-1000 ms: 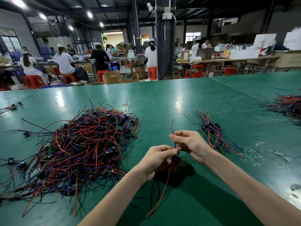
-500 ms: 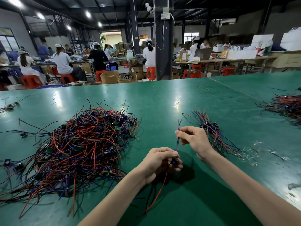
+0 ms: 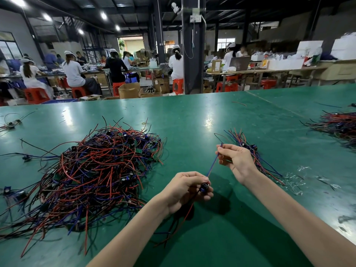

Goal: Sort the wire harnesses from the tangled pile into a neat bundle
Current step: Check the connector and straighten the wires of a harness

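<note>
A worker's left hand (image 3: 185,189) and right hand (image 3: 236,160) are bare, as are both slender forearms, uncovered to the frame's lower edge.

Bright ceiling lamps (image 3: 104,15) upper left, dark rafters (image 3: 134,4) around them. Two white glare patches on your green table (image 3: 192,132). Soft shadow lies on it right of your left hand (image 3: 185,187). Wide-angle bend at the edges; far-right wire pile (image 3: 339,126) smeared, distant workers (image 3: 74,74) soft.

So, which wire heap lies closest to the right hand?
The small fanned bundle of red and blue wires just behind the right hand; the big tangled pile and the far-right heap lie farther.
</note>
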`<state>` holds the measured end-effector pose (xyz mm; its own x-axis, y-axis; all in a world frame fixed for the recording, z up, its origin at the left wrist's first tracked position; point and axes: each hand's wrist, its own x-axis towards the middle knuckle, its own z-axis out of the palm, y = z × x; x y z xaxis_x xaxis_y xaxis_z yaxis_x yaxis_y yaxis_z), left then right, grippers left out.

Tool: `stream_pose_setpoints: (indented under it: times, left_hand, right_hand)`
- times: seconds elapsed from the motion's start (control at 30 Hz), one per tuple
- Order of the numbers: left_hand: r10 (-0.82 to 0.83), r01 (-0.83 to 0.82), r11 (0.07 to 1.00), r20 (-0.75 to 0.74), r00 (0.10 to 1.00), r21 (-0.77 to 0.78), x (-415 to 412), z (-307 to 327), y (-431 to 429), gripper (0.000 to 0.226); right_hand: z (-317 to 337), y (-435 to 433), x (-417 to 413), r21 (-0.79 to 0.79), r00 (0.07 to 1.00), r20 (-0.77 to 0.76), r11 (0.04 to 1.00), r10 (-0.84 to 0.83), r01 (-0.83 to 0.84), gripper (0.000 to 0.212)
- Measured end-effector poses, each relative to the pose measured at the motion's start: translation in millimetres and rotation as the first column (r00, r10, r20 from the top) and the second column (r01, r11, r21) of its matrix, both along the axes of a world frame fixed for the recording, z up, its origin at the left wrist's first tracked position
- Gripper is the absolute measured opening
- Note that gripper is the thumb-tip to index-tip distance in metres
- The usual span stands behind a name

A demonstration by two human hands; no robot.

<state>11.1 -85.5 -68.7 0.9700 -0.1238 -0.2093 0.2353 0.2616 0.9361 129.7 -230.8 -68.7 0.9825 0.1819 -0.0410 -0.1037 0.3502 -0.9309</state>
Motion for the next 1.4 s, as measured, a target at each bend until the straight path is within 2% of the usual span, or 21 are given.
stream_pose_setpoints:
  times: [0.1, 0.17, 0.23, 0.33, 0.43, 0.5, 0.6, 0.67, 0.73, 0.83, 0.93, 1.0, 1.13, 1.17, 1.3, 1.33, 1.4]
  left_hand:
    - [0.001, -0.001, 1.000, 0.002, 1.000, 0.010, 0, 1, 3, 0.017]
    - [0.002, -0.002, 1.000, -0.002, 1.000, 0.021, 0, 1, 4, 0.018]
    - [-0.005, 0.005, 0.999, -0.014, 1.000, 0.040, 0, 1, 4, 0.018]
    - [-0.008, 0.009, 0.999, -0.025, 1.000, 0.052, 1, 1, 5, 0.017]
    - [-0.013, 0.015, 0.998, -0.037, 0.999, 0.068, 1, 1, 6, 0.018]
    - [-0.024, 0.027, 0.996, -0.043, 0.999, 0.079, 0, 0, 5, 0.019]
    - [-0.031, 0.034, 0.996, -0.042, 0.999, 0.079, 0, 0, 6, 0.021]
    - [-0.028, 0.031, 0.997, -0.037, 0.999, 0.077, 0, 1, 7, 0.022]
    - [-0.033, 0.036, 0.996, -0.031, 0.999, 0.086, 0, 0, 8, 0.022]
    - [-0.039, 0.041, 0.993, -0.027, 0.999, 0.112, 0, 0, 8, 0.023]
    - [-0.040, 0.042, 0.990, -0.021, 0.999, 0.131, 1, -1, 10, 0.024]
    - [-0.040, 0.043, 0.989, -0.024, 0.999, 0.141, 1, -1, 10, 0.025]
    - [-0.049, 0.053, 0.986, -0.031, 0.998, 0.156, -1, -2, 10, 0.022]
    - [-0.051, 0.055, 0.987, -0.032, 0.998, 0.153, -1, -2, 10, 0.022]
    - [-0.101, 0.106, 0.981, -0.040, 0.994, 0.164, -2, 0, 9, 0.022]
    - [-0.116, 0.122, 0.978, -0.045, 0.992, 0.168, -3, 0, 9, 0.022]
    - [-0.140, 0.147, 0.974, -0.053, 0.989, 0.172, -3, 0, 8, 0.023]
  right_hand:
    - [1, 2, 1, 0.145, 0.990, -0.131, 0.989, 0.052, -0.032, 0.013]
    - [0, 2, 2, 0.125, 0.993, -0.111, 0.992, 0.040, -0.026, 0.012]
    - [-3, 2, 1, -0.041, 0.999, 0.037, 0.999, -0.023, 0.024, 0.010]
    - [-8, 1, 1, -0.300, 0.942, 0.329, 0.937, -0.072, 0.177, 0.004]
    - [-13, 0, 2, -0.430, 0.817, 0.576, 0.840, -0.028, 0.332, 0.005]
    - [-14, 1, 1, -0.441, 0.783, 0.621, 0.818, -0.018, 0.368, 0.002]
    - [-9, -1, 4, -0.373, 0.881, 0.465, 0.882, -0.093, 0.290, 0.012]
    - [-5, -3, 5, -0.229, 0.954, 0.274, 0.955, -0.125, 0.191, 0.015]
    - [0, -3, 4, -0.096, 0.988, 0.111, 0.988, -0.107, 0.118, 0.016]
    - [7, -5, 3, 0.060, 0.993, -0.114, 0.998, -0.019, 0.026, 0.016]
    - [13, -8, 3, 0.271, 0.935, -0.320, 0.960, 0.153, -0.065, 0.020]
    - [12, -9, 3, 0.336, 0.910, -0.363, 0.939, 0.203, -0.075, 0.021]
    - [10, -8, 4, 0.076, 0.969, -0.238, 0.996, 0.067, -0.050, 0.017]
    - [9, -10, 6, 0.066, 0.969, -0.235, 0.996, 0.070, -0.056, 0.017]
    - [9, -14, 8, 0.269, 0.876, -0.406, 0.950, 0.259, -0.157, 0.021]
    - [8, -13, 8, 0.286, 0.864, -0.422, 0.944, 0.276, -0.162, 0.022]
    - [6, -11, 6, 0.196, 0.895, -0.384, 0.967, 0.229, -0.164, 0.023]
